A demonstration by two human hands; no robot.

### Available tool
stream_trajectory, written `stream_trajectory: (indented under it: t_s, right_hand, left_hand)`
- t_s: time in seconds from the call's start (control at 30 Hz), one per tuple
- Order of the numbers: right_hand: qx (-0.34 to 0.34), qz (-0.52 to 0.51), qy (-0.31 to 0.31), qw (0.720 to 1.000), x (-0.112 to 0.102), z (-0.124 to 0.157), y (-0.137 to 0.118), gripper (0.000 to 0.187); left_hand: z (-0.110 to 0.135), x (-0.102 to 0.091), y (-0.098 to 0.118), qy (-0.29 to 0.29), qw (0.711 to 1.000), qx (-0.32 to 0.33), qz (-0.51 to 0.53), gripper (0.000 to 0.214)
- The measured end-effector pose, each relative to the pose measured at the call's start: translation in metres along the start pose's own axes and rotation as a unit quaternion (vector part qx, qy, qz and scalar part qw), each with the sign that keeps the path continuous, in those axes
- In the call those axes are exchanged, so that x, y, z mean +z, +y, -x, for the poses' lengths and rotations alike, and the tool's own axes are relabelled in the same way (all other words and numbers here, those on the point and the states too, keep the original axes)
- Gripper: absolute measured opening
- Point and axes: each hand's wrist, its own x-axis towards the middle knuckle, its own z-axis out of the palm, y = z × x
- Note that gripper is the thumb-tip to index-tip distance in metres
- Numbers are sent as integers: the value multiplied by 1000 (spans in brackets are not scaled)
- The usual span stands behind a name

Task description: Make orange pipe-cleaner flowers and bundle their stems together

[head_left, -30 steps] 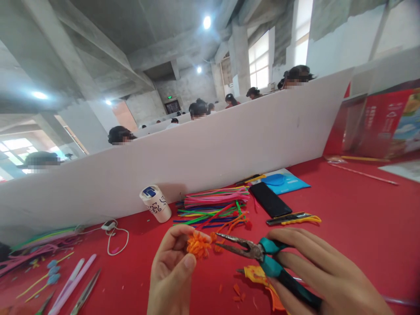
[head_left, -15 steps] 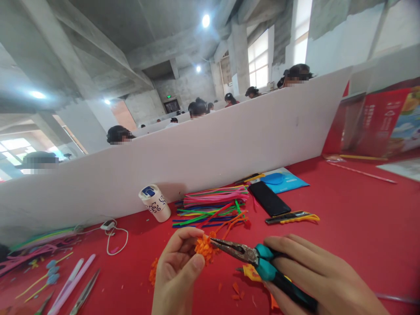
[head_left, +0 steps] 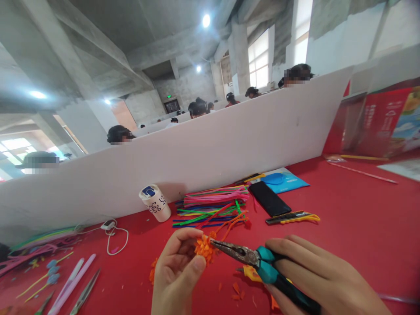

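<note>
Between the thumb and fingers of my left hand (head_left: 179,273) is an orange ruffled flower-like piece (head_left: 204,249). My right hand (head_left: 315,271) is wrapped round needle-nose pliers (head_left: 241,253) with teal and black handles. The plier tips touch the upper right of the orange piece; whether they pinch part of it I cannot tell. Behind it, orange pipe cleaners (head_left: 232,223) lie on the red table. Another orange ruffled bit (head_left: 152,271) shows partly behind my left wrist. Under the pliers lies a yellow-handled tool (head_left: 251,273), partly covered, with small orange scraps (head_left: 236,288) near it.
A bundle of coloured pipe cleaners (head_left: 213,199), a white cup (head_left: 155,203), a black phone (head_left: 269,199) and a yellow utility knife (head_left: 292,217) lie beyond my hands. Scissors (head_left: 85,291) and a white cable (head_left: 126,236) are at left. A white partition (head_left: 229,140) borders the table; people sit behind it.
Almost nothing differs. The pliers and my right hand have shifted very slightly to the right, while my left hand keeps its hold on the orange piece.
</note>
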Motion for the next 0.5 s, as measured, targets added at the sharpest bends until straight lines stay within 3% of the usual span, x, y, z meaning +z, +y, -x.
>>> stream_trajectory:
  t_s: [0.3,0.5]
  right_hand:
    - [-17,19,12,1000,2,1,-1,30]
    - [-53,120,11,991,2,6,-2,33]
  left_hand:
    - [4,7,4,29,999,9,-15,30]
    - [3,9,3,42,998,24,-27,28]
